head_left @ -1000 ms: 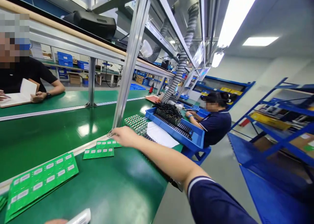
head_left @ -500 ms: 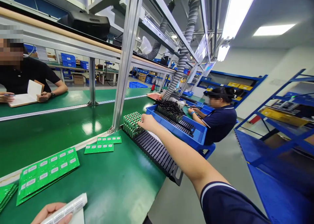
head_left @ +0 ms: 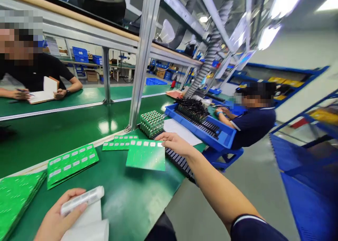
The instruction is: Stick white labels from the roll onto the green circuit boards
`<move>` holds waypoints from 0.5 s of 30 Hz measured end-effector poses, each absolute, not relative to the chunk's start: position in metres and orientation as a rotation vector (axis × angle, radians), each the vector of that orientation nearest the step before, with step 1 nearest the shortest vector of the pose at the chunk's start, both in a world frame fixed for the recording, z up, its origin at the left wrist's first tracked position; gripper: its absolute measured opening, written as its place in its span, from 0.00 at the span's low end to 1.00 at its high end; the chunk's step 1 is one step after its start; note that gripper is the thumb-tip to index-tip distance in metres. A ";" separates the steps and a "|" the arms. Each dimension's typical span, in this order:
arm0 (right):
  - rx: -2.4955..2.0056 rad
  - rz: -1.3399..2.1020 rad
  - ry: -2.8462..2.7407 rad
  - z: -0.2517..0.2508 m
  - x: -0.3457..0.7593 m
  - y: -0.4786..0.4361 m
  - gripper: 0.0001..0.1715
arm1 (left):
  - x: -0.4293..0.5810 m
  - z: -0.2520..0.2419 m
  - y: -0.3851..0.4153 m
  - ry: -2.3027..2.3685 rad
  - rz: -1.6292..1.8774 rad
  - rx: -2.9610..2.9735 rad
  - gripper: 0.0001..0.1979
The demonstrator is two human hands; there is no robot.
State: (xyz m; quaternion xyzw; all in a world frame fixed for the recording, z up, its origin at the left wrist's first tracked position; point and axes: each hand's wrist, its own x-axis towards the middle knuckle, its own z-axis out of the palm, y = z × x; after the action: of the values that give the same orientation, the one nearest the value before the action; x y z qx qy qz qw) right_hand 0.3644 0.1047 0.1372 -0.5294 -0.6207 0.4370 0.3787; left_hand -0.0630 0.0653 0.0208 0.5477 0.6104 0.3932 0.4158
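Note:
My left hand (head_left: 54, 218), at the bottom left, is closed around a roll of white labels (head_left: 83, 199), from which a white paper strip (head_left: 86, 230) hangs down. My right hand (head_left: 175, 143) pinches the upper right corner of a green circuit board panel (head_left: 145, 158). White labels run along this panel's top edge, and it is held tilted above the table. Just behind my right fingers, a block of upright circuit boards (head_left: 152, 123) stands in a black slotted rack (head_left: 181, 163). Labelled green panels (head_left: 72, 165) lie between my left hand and the metal rail.
More green panels (head_left: 18, 198) are piled at far left, with smaller-looking labelled ones (head_left: 116, 146) near the post (head_left: 142, 57). A blue bin (head_left: 224, 137) with boards and black leads stands on the right. One person sits across the table; another works beyond the bin.
My right hand has moved from the block of boards toward me, now with a green circuit board panel in it. The view has turned left; the label roll stays in my left hand.

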 end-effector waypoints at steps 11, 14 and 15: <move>-1.427 1.027 -1.976 0.033 0.232 0.161 0.14 | -0.077 0.039 0.030 1.467 0.998 1.277 0.21; -1.370 0.753 -1.876 0.036 0.216 0.134 0.10 | -0.073 0.038 0.028 1.460 1.034 1.281 0.18; -1.294 0.711 -1.858 0.040 0.208 0.121 0.10 | -0.072 0.038 0.027 1.458 1.035 1.299 0.18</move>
State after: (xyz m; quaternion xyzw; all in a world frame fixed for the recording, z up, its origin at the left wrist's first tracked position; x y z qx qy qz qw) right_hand 0.2083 0.1210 0.0396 -0.5055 -0.7259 0.2777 0.3747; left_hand -0.0717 0.0272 0.0384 0.5250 0.5894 0.4186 0.4491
